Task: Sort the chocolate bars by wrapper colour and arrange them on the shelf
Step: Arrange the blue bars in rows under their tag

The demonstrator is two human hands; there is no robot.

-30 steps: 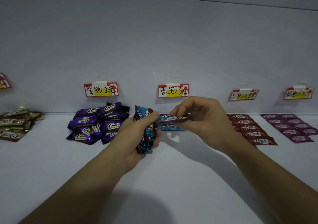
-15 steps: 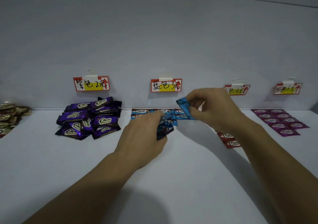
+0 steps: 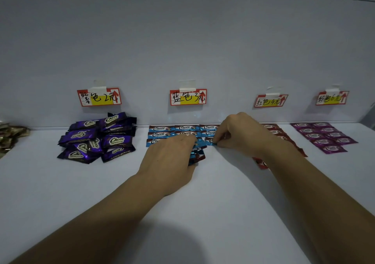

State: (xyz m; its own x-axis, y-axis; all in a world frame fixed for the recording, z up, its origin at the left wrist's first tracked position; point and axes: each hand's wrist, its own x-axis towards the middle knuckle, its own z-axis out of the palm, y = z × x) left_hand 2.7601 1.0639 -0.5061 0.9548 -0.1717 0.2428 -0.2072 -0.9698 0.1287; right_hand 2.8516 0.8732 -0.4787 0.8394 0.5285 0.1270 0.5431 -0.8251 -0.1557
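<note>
In the head view, the single blue foil-wrapped chocolate bar (image 3: pixel 211 141), held in the air half a second ago, has been brought down onto the white shelf (image 3: pixel 101 182) at mid-frame. It is pinched there by the curled fingers of the right hand (image 3: pixel 239 133), at the right end of the neat rows of blue bars (image 3: pixel 162 130) under the blue price label (image 3: pixel 188 97). A bundle of blue bars (image 3: pixel 196 154) is gripped by the left hand (image 3: pixel 170 158), just beside it. The blue group is thus judged one bar fuller, with the bundle yet to be laid.
</note>
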